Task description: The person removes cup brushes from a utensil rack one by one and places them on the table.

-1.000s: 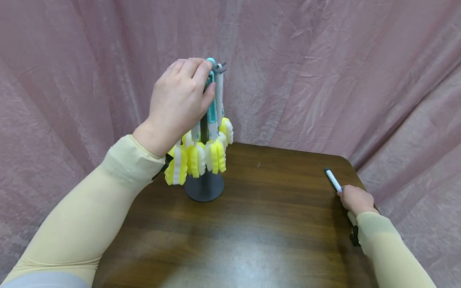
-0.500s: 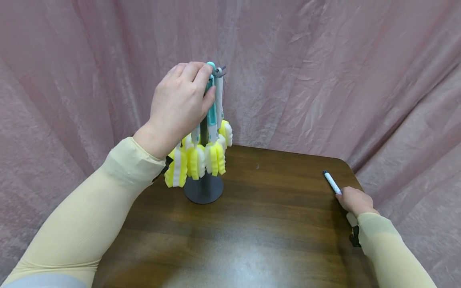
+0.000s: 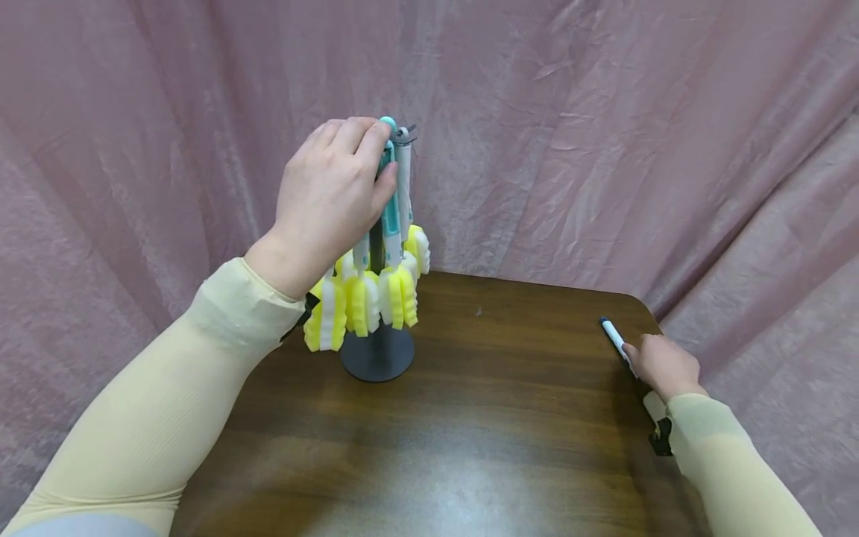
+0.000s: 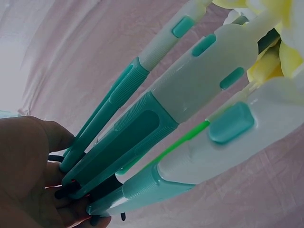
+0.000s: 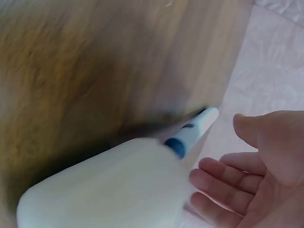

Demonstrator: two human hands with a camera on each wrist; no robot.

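A dark stand (image 3: pixel 377 356) carries several hanging sponge brushes with teal-and-white handles (image 4: pixel 142 137) and yellow-and-white sponge heads (image 3: pixel 362 302). My left hand (image 3: pixel 376 160) is at the top of the stand, fingers curled round the upper ends of the handles. The left wrist view shows those fingers (image 4: pixel 28 175) on the handle tips. At the table's right edge lies a white marker (image 3: pixel 612 334). My right hand (image 3: pixel 661 364) rests just behind it. In the right wrist view that hand's fingers (image 5: pixel 228 173) are spread beside the marker (image 5: pixel 192 133) and hold nothing.
The brown wooden table (image 3: pixel 483 418) has a rounded far right corner close to the marker. A pink curtain (image 3: pixel 604 149) hangs behind and around the table. A white block (image 5: pixel 104 185) fills the foreground of the right wrist view.
My right hand has slid a little forward along the marker at the table's edge. My left hand stays on the handle tops.
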